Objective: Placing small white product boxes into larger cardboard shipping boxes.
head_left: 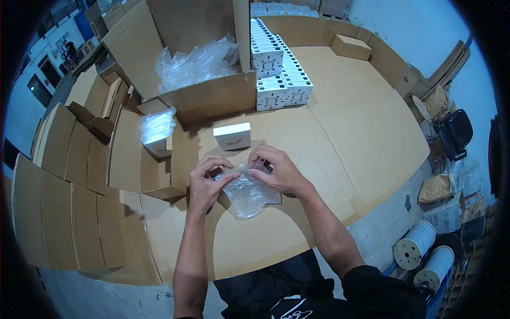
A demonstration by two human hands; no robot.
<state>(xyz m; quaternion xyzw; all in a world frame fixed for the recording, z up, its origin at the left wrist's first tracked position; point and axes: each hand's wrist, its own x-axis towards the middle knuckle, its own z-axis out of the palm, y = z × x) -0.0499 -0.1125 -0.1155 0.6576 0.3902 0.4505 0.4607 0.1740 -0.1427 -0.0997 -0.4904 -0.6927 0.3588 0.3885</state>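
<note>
Between my two hands a clear crinkled plastic bag hangs over the cardboard-covered table. My left hand pinches its upper left edge with thumb and fingers. On the other side, my right hand grips the upper right edge, fingers curled. Just beyond my hands a small white box stands on the table, apart from both. To the left, an open carton contains white boxes wrapped in clear plastic.
A large open carton at the back holds loose clear plastic. Stacked white boxes stand beside it. Several empty cartons line the left side. A small brown box lies far right. Cable spools rest on the floor.
</note>
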